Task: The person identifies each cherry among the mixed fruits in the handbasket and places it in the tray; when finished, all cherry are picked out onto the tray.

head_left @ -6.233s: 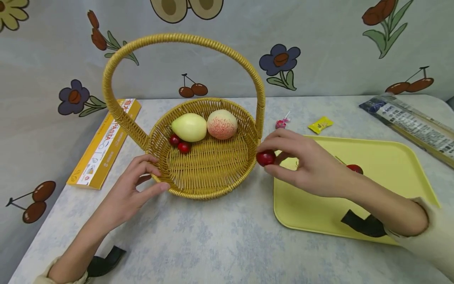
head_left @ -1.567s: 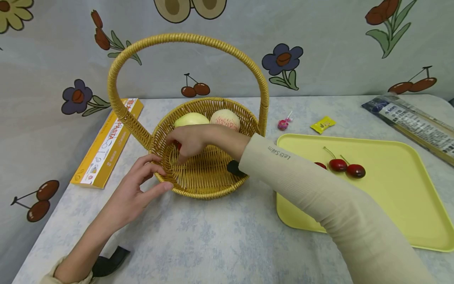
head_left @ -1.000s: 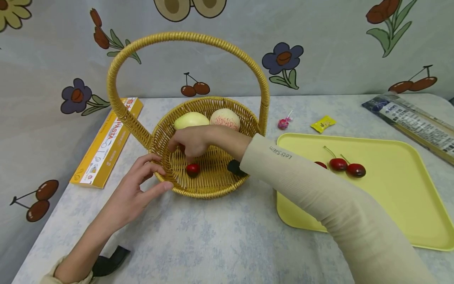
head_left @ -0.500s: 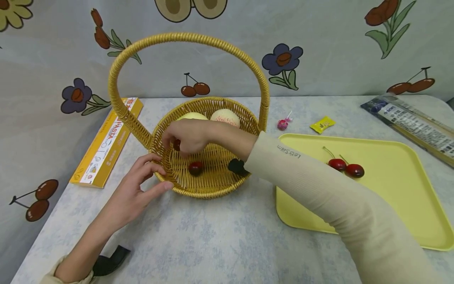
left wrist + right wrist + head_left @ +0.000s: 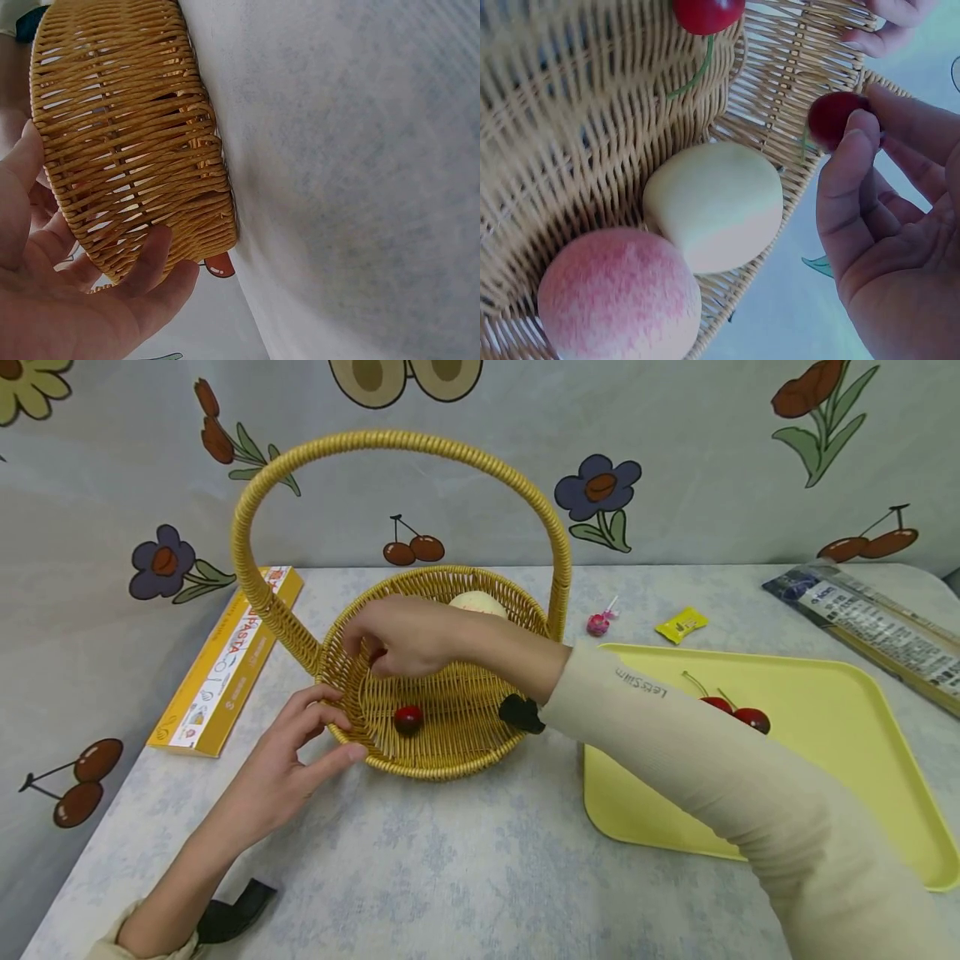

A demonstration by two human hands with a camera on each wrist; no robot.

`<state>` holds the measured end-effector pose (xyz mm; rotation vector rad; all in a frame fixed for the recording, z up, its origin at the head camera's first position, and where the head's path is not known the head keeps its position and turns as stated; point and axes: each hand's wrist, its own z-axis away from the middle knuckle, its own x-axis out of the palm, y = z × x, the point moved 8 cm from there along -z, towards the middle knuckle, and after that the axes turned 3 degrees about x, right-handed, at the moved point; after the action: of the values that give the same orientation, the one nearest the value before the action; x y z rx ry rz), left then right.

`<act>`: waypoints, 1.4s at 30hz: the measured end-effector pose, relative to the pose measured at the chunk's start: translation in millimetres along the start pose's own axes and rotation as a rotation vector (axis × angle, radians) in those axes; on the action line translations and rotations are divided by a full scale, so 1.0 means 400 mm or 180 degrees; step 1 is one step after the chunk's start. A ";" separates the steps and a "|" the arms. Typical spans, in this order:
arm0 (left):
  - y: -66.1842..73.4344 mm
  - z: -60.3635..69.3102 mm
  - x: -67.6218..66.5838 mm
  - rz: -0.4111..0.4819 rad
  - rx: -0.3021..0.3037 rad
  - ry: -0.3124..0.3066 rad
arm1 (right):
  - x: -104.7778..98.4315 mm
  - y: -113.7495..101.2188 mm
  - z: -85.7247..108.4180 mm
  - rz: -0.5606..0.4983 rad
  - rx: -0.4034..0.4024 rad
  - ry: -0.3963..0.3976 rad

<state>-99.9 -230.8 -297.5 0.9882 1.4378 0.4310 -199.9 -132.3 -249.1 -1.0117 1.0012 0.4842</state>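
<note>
My right hand (image 5: 408,635) is inside the wicker basket (image 5: 465,764) near its left wall; in the right wrist view this hand (image 5: 900,225) pinches a dark red cherry (image 5: 834,121) between thumb and fingers. Another cherry (image 5: 408,720) lies on the basket floor, its green stem showing in the right wrist view. A pale yellow-green fruit (image 5: 716,206) and a pink-speckled peach (image 5: 619,296) rest beside each other in the basket. My left hand (image 5: 277,768) holds the basket's front-left rim, with fingers against the outer weave (image 5: 135,150) in the left wrist view.
A yellow tray (image 5: 825,760) with red cherries (image 5: 752,720) is at the right, partly under my sleeve. Behind it lie a pink lollipop (image 5: 597,624), a yellow wrapped candy (image 5: 681,625) and a long packet (image 5: 870,627). A pasta box (image 5: 225,668) lies left of the basket.
Over the last second my right hand has lifted slightly off the basket floor with a cherry. The other cherry came into view below it. My left hand has stayed on the rim.
</note>
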 end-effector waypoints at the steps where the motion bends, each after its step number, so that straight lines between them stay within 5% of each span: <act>1: 0.001 0.000 0.000 0.0004 0.0000 -0.0003 | -0.001 -0.002 0.007 0.0023 -0.0021 0.0016; 13: 0.002 0.000 0.000 -0.0012 -0.0028 -0.0009 | -0.027 -0.012 0.085 0.0072 -0.0176 0.0204; 21: 0.000 0.001 -0.001 -0.0022 -0.0025 0.0007 | -0.039 -0.023 0.138 -0.0039 -0.0358 0.0551; 42: 0.001 0.001 0.001 -0.0089 -0.0043 0.0002 | -0.028 0.046 0.383 -0.0746 -0.0346 0.1111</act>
<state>-99.3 -230.4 -297.4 0.9563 1.4461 0.4201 -148.0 11.0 -223.0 -1.3233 1.1546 0.1710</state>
